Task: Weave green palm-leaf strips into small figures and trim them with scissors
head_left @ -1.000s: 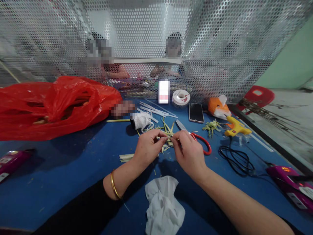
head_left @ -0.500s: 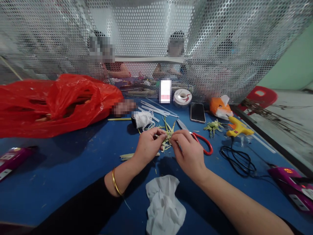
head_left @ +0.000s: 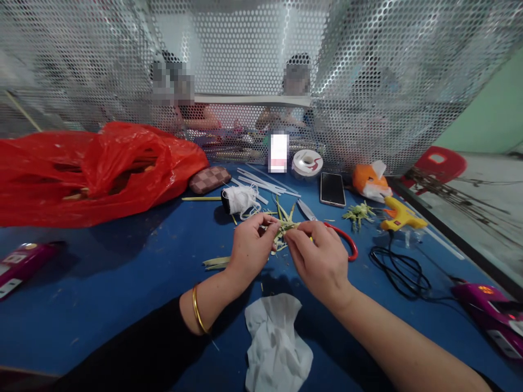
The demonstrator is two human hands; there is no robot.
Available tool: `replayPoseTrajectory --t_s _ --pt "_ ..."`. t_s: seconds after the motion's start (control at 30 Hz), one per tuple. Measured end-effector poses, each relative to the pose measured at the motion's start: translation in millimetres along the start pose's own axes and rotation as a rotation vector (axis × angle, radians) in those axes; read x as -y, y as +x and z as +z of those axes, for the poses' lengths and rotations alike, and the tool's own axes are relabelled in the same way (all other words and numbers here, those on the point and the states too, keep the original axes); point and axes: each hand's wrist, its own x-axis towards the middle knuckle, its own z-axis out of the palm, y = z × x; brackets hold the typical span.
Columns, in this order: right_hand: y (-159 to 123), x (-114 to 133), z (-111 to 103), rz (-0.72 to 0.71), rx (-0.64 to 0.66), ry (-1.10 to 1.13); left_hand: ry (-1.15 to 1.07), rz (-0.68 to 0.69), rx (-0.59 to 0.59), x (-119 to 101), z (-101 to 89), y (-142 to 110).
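Two hands point(head_left: 250, 247) point(head_left: 321, 258) on thin yellow-green strips point(head_left: 289, 224)

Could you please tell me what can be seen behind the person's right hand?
Scissors lie partly behind the right hand: a blade and part of the red handle show past it. Their middle is covered, and anything else hidden there cannot be seen.
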Motion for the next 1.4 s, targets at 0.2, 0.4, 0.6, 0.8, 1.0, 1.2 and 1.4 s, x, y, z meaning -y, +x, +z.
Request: replayPoseTrajectory --t_s 0.2,0.4,0.6,0.8,1.0,1.2,1.4 --pt "-1.1 1.1 1.5 0.001 0.027 0.091 0.041 0.055 -0.024 0.5 0.9 -1.6" --pt "-1.9 1.4 3.8 0.006 0.018 0.158 0.013 -0.002 -0.022 2.8 2.4 -0.2" --pt "-1.4 1.3 5.1 -0.038 0.003 0.162 -0.026 -0.051 -0.013 2.5 2.5 0.1" --pt "-2.0 0.7 7.7 -0.114 -0.011 0.158 -0.041 -0.065 -0.008 1.9 2.2 0.9" --pt "-2.4 0.6 9.0 -0.168 -0.006 0.178 -0.086 -0.109 -0.003 1.1 1.8 1.1" --pt "-1.1 0.9 8.2 -0.142 0.014 0.181 -0.073 -0.138 -0.005 2.6 1.3 3.2" --pt "-2.9 1.8 8.4 -0.029 0.029 0.277 -0.091 -0.139 0.001 4.2 1.0 4.8"
